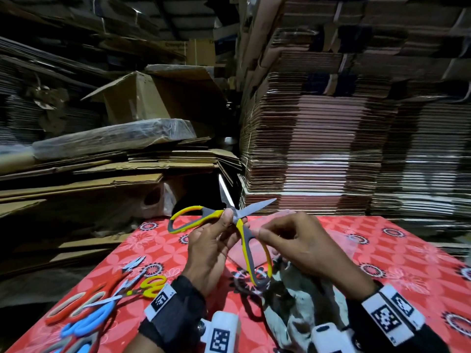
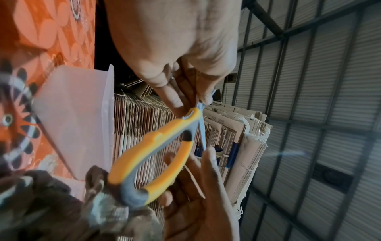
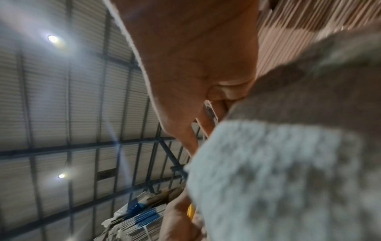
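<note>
Yellow-and-grey scissors (image 1: 246,240) are held up over the red patterned table (image 1: 382,250), blades spread wide apart. My left hand (image 1: 229,219) pinches them at the pivot; one handle loop sticks out to the left and the other hangs down. My right hand (image 1: 267,233) has curled fingers at the lower handle and grips a dirty grey cloth (image 1: 300,309) that hangs beneath it. In the left wrist view the scissors (image 2: 156,146) cross the middle, with the cloth (image 2: 62,208) bunched at the handle's end. The right wrist view is filled by the blurred cloth (image 3: 288,163).
Several other scissors lie at the table's near left: an orange pair (image 1: 76,304), a blue pair (image 1: 89,322) and a small yellow pair (image 1: 153,286). A translucent plastic container (image 2: 78,122) sits by the hands. Stacks of flattened cardboard (image 1: 331,149) wall in the far side.
</note>
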A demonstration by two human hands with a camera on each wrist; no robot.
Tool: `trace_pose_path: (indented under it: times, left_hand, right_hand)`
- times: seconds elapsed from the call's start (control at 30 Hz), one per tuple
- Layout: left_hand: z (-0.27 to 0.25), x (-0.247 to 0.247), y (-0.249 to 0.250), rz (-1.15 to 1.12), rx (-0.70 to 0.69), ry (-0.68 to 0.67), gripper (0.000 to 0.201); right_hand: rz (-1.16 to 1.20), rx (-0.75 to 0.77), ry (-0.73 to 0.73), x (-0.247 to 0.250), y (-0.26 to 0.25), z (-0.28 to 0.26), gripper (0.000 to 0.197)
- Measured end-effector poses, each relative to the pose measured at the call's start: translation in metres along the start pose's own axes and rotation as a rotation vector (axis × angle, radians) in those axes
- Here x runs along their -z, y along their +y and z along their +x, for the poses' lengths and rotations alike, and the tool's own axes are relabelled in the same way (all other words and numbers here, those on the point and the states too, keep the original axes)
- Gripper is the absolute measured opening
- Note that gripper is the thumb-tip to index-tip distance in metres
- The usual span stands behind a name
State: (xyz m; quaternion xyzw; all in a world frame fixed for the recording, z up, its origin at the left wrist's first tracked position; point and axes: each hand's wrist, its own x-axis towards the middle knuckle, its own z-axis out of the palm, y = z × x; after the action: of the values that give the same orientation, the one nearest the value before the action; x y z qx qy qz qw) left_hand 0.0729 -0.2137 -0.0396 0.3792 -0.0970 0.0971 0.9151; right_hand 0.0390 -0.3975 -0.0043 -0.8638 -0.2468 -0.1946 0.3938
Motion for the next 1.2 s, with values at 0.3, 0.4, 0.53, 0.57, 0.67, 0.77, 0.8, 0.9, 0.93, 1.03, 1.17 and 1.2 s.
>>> trace_pose_path:
  times: [0.3, 0.4, 0.53, 0.57, 0.67, 0.77, 0.8, 0.9, 0.93, 1.03, 1.17, 1.2]
  left_hand:
    - [-0.005, -0.008, 0.003, 0.004, -0.019, -0.025, 0.027]
    - [-0.001, -0.004, 0.013, -0.056, -0.077, 0.045, 0.031]
    - [0.006, 0.004, 0.017, 0.052, -0.148, 0.133, 0.019]
    - [0.008, 0.006, 0.015, 0.110, -0.169, 0.137, 0.016]
    - [0.009, 0.009, 0.007, 0.262, -0.213, 0.133, 0.013]
    - [0.006, 0.008, -0.003, 0.359, -0.231, 0.073, 0.014]
    - [0.004, 0.007, -0.006, 0.381, -0.223, 0.041, 0.014]
    - [-0.003, 0.005, -0.010, 0.468, -0.190, -0.106, 0.017]
    - [-0.003, 0.005, -0.010, 0.496, -0.185, -0.138, 0.017]
    - [-0.003, 0.007, -0.010, 0.526, -0.173, -0.167, 0.014]
    - [-0.004, 0.008, -0.008, 0.541, -0.114, -0.217, 0.014]
    - [-0.004, 0.008, -0.008, 0.540, -0.101, -0.231, 0.014]
  right_hand:
    - [0.165, -0.016, -0.140, 0.011, 0.004, 0.002, 0.036]
    - [0.188, -0.031, -0.121, 0.026, 0.010, 0.003, 0.037]
    - [0.205, -0.043, -0.139, 0.035, 0.017, 0.002, 0.034]
    - [0.213, -0.042, -0.139, 0.035, 0.018, 0.002, 0.034]
    - [0.266, -0.048, -0.083, 0.035, 0.024, 0.003, 0.035]
    - [0.325, -0.061, 0.003, 0.035, 0.028, 0.004, 0.034]
    - [0.339, -0.061, 0.020, 0.035, 0.029, 0.004, 0.034]
    - [0.361, -0.057, 0.047, 0.034, 0.030, 0.003, 0.034]
    - [0.367, -0.055, 0.047, 0.034, 0.030, 0.003, 0.033]
    - [0.383, -0.066, 0.032, 0.033, 0.030, 0.003, 0.030]
    - [0.394, -0.078, 0.014, 0.029, 0.029, 0.003, 0.029]
    - [0.396, -0.083, 0.012, 0.028, 0.029, 0.003, 0.028]
